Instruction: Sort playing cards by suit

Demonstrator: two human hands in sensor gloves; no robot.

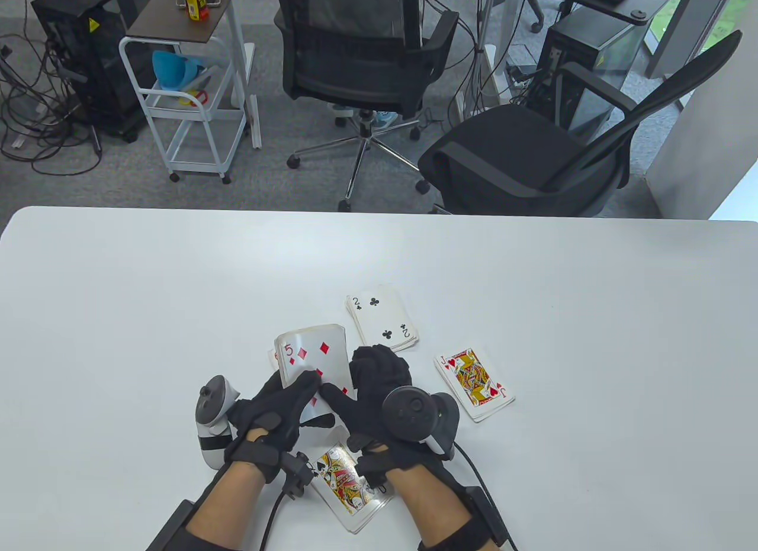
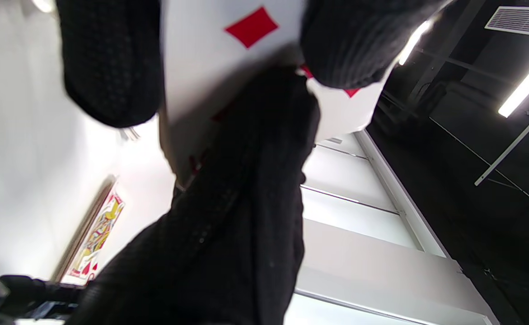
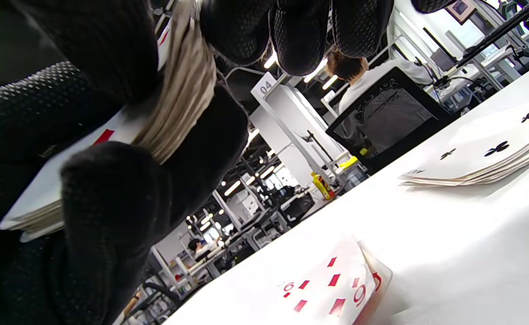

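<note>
1. Your left hand (image 1: 278, 412) and right hand (image 1: 379, 379) are together, both gripping the deck (image 1: 314, 361), raised above the table (image 1: 118, 314) with the five of diamonds on top.
2. The diamonds pile (image 3: 336, 289) lies directly under the deck, hidden from above, its six showing in the right wrist view.
3. Clubs pile (image 1: 382, 317) sits just beyond, hearts pile (image 1: 474, 382) right, spades pile (image 1: 349, 480) between your wrists.
</note>
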